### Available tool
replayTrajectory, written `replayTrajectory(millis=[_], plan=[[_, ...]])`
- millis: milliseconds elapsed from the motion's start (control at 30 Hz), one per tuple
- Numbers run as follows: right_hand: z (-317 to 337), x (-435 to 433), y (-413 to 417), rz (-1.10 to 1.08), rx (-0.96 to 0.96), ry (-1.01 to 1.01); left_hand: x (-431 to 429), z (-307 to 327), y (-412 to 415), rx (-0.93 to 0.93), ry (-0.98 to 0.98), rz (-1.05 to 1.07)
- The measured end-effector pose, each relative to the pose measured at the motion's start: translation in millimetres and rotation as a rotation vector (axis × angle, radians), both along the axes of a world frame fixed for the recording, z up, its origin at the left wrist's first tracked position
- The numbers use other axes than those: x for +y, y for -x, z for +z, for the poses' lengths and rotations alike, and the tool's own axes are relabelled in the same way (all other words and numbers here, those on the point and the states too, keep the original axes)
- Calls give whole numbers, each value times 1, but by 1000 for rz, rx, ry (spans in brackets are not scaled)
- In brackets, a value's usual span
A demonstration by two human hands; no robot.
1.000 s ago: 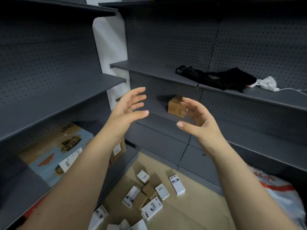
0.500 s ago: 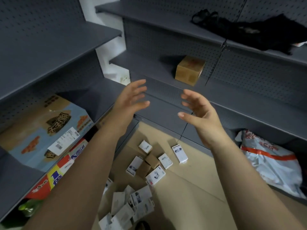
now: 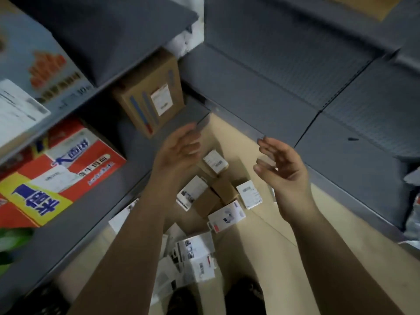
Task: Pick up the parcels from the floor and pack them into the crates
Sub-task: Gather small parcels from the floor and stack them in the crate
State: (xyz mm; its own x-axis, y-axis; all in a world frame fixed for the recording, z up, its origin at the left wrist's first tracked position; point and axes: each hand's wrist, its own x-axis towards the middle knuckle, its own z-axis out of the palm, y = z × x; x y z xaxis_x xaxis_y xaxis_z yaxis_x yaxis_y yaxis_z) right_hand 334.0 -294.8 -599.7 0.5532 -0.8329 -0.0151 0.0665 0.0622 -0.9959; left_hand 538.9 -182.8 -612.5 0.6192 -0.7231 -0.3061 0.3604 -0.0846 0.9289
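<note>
Several small parcels lie scattered on the beige floor (image 3: 261,242) below me: white labelled boxes such as one (image 3: 215,160) by the shelf corner, another (image 3: 249,193) further right, a printed white one (image 3: 226,215), and plain brown boxes (image 3: 223,189) among them. More white boxes (image 3: 195,258) are piled nearer my feet. My left hand (image 3: 179,153) and my right hand (image 3: 284,169) hover above the pile, palms facing each other, fingers relaxed, holding nothing. No crate is in view.
Grey metal shelving (image 3: 261,92) encloses the floor on the left and at the back. On the left shelves stand a brown carton (image 3: 152,92), a red and yellow carton (image 3: 56,176) and a blue printed carton (image 3: 34,64). A plastic bag (image 3: 413,214) lies at right.
My view has tipped down from the shelves to the floor. Both hands have stayed empty and apart, and have come down over the parcel pile.
</note>
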Motion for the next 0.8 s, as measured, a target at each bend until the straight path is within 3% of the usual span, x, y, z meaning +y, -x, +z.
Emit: replayTrajectory(millis=[167, 333, 467, 567, 800], plan=[[-146, -20, -29, 105, 31, -128, 18, -174, 2, -34, -57, 31], [-277, -25, -61, 135, 167, -176, 6, -283, 10, 47, -150, 14], [-378, -23, -77, 137, 323, -289, -8, -349, 20, 284, -258, 106], [-427, -19, -87, 180, 372, -427, -14, -381, 8, 343, -249, 128], [-466, 1, -59, 94, 526, -569, 4, -419, 7, 421, -345, 180]])
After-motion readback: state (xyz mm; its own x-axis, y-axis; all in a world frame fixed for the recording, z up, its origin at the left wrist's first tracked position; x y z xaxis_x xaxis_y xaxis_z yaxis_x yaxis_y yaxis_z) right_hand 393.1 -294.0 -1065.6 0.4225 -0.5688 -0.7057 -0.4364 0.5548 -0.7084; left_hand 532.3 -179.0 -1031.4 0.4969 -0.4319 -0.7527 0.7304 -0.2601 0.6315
